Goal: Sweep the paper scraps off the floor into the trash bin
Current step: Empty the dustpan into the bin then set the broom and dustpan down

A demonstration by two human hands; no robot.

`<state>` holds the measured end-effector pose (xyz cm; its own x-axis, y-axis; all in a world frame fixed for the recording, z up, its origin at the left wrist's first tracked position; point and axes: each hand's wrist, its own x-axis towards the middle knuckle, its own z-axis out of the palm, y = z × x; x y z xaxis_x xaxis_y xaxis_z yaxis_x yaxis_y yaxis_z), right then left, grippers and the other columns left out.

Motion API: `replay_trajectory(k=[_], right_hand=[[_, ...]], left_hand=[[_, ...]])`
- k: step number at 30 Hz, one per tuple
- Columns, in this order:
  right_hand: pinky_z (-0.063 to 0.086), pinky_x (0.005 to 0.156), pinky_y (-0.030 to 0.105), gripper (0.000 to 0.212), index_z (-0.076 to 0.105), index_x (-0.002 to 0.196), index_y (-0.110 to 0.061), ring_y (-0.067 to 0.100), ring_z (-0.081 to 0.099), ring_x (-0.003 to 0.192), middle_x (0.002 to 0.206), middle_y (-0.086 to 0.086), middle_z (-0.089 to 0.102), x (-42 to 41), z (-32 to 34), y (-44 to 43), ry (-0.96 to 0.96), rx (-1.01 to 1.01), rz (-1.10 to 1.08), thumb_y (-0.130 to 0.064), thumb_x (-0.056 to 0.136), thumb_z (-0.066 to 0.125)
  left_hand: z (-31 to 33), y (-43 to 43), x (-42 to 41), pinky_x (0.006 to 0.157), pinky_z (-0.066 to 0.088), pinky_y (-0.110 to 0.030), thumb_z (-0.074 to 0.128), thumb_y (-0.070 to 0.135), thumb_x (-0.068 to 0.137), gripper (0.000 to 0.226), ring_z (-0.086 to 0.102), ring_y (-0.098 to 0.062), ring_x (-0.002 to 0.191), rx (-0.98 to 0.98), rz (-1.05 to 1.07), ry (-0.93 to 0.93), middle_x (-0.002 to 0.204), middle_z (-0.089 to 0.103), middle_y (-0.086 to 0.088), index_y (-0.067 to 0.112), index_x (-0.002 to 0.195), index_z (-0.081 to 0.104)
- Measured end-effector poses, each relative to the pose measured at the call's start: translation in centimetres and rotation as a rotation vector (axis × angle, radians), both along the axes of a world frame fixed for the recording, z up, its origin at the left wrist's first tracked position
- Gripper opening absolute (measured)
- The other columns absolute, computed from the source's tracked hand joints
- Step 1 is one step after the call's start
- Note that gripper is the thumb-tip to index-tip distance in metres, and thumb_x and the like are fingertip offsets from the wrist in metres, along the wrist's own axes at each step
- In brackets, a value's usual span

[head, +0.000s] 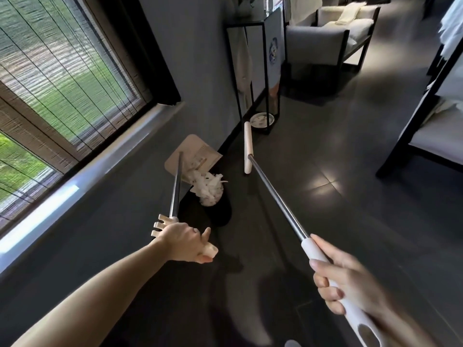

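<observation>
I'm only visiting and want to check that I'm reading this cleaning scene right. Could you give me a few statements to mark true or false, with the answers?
1. The left hand grips the dustpan by its long handle. True.
2. The dustpan lies flat on the floor. False: it is tipped above the black trash bin.
3. White paper scraps are piled at the bin's mouth. True.
4. The right hand is empty. False: it holds the broom.

Dark tiled floor (325, 136), grey wall (195, 58), blinded window (62, 78), pale armchair (325, 38).
</observation>
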<state>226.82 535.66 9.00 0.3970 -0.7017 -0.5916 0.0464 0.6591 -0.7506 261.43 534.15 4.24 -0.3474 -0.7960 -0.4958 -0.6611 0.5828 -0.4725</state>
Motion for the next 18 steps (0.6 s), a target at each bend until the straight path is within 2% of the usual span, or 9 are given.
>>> replay_trajectory(k=[7,10,13,16,18], right_hand=[[0.032,0.032,0.019,0.062,0.034,0.146,-0.031,0.009,0.034,0.037,0.053,0.002,0.043,0.5,-0.6,0.8,-0.002,0.021,0.028,0.0,0.095,0.05],[0.032,0.031,0.019,0.062,0.035,0.145,-0.032,0.01,0.034,0.036,0.053,0.004,0.043,0.6,-0.7,0.9,-0.013,0.042,0.031,0.0,0.095,0.05],[0.032,0.03,0.019,0.063,0.034,0.145,-0.033,0.01,0.034,0.034,0.053,0.006,0.043,0.6,-1.0,1.0,-0.017,0.06,0.036,0.001,0.095,0.049],[0.032,0.03,0.018,0.063,0.034,0.145,-0.033,0.01,0.034,0.034,0.053,0.006,0.042,0.5,-1.3,1.2,-0.015,0.056,0.034,0.002,0.094,0.049],[0.032,0.03,0.019,0.064,0.033,0.145,-0.033,0.01,0.034,0.035,0.052,0.004,0.043,0.7,-1.4,1.2,0.014,0.032,0.036,0.002,0.094,0.049]], left_hand=[[0.3,0.7,0.8,0.066,0.04,-0.034,0.016,0.073,0.089,0.09,0.068,-0.03,0.089,-0.066,-0.043,0.017,0.107,0.068,-0.008,0.006,0.149,0.023],[-0.6,1.3,-0.4,0.074,0.046,-0.041,0.018,0.073,0.089,0.09,0.067,-0.034,0.091,-0.057,0.004,0.058,0.109,0.067,-0.01,0.007,0.149,0.021],[-2.8,1.7,-2.6,0.081,0.046,-0.049,0.021,0.071,0.09,0.087,0.065,-0.037,0.097,0.014,0.071,0.089,0.114,0.066,-0.013,0.007,0.148,0.022],[-4.9,2.1,-5.1,0.08,0.045,-0.045,0.025,0.066,0.093,0.083,0.063,-0.035,0.102,0.075,0.149,0.133,0.116,0.064,-0.015,0.004,0.147,0.024],[-4.6,1.5,-5.4,0.075,0.044,-0.041,0.025,0.066,0.094,0.083,0.064,-0.034,0.1,0.034,0.111,0.129,0.116,0.064,-0.016,0.002,0.147,0.024]])
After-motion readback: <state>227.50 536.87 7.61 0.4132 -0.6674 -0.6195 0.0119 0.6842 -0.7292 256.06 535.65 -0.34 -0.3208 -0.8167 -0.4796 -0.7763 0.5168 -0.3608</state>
